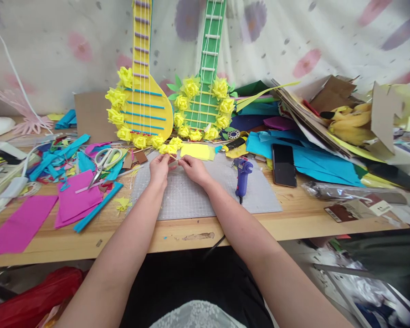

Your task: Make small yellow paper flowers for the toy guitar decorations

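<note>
Over the gridded grey cutting mat, my left hand and my right hand are close together. Both have their fingers closed in a pinch on a thin yellow strip, perhaps paper; its exact shape is too small to tell. Just behind the fingers lie loose yellow paper flowers and a stack of yellow paper. A yellow paper guitar and a green one, both trimmed with yellow flowers, lean upright at the back. A blue glue gun rests on the mat to the right.
Scissors lie on scraps at the left, near magenta paper sheets and a rolled blue strip. To the right are a phone, blue paper and piled cardboard. The wooden table's front edge runs beneath my forearms.
</note>
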The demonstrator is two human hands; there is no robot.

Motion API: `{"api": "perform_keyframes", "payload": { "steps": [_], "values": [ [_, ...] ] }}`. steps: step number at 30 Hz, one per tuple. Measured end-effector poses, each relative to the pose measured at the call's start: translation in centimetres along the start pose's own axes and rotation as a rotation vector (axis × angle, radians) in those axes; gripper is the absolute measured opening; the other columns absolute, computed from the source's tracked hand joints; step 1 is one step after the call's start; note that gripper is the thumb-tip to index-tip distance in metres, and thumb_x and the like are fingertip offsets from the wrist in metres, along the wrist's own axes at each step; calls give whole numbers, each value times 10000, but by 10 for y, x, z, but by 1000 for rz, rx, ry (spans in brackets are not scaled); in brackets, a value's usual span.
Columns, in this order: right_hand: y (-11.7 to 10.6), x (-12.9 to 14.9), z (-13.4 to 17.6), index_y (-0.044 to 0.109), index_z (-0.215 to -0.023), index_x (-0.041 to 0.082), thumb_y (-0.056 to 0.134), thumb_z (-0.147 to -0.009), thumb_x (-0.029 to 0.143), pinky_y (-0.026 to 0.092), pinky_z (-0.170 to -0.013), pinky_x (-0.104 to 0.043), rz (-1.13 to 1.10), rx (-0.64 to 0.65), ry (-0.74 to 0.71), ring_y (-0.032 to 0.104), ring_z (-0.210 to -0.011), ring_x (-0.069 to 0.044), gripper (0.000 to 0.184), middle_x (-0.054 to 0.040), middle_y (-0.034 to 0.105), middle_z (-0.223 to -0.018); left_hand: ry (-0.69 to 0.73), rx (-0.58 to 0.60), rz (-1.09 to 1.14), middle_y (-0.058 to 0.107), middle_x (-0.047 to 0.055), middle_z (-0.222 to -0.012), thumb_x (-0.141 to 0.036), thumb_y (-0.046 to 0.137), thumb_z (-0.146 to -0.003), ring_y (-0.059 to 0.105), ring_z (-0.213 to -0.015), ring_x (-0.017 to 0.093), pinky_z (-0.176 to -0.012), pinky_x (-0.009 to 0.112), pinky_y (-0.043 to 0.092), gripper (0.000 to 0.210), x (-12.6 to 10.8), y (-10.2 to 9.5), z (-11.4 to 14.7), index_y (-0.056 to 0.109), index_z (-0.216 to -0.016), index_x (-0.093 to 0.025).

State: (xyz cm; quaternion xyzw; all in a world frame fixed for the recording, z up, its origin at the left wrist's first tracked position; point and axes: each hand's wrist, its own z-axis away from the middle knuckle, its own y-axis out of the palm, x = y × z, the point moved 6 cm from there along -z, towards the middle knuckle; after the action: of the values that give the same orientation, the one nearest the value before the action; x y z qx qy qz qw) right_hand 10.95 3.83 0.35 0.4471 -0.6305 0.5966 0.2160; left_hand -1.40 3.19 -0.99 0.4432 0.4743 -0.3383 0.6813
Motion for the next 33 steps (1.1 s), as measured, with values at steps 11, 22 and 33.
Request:
{"api": "perform_keyframes", "payload": {
  "steps": [11, 22, 33],
  "values": [
    [4, -6, -3, 565, -751, 154, 443, -808, 295, 332, -635, -219, -108, 14, 63, 434, -627, -93, 196, 14, 561, -693, 13, 16, 29, 656, 73, -780, -267, 576, -717, 634, -763, 165, -585, 246, 525, 138, 1, 2, -1, 605, -710, -132],
    [8, 0, -2, 564, -745, 148, 435, -810, 314, 311, -605, -216, -115, 61, 7, 400, -598, -87, 220, 25, 516, -649, -8, -74, 60, 649, 66, -690, -182, 559, -655, 633, -676, 152, -483, 192, 477, 65, -2, -6, -1, 586, -664, -124],
    [7, -8, -4, 568, -753, 146, 431, -803, 314, 319, -602, -224, -205, 5, 61, 398, -580, -85, 222, 34, 486, -612, 14, 27, -32, 651, 67, -743, -296, 573, -667, 612, -670, 146, -488, 197, 442, 178, -5, 1, -1, 611, -729, -133]
  ]
}}
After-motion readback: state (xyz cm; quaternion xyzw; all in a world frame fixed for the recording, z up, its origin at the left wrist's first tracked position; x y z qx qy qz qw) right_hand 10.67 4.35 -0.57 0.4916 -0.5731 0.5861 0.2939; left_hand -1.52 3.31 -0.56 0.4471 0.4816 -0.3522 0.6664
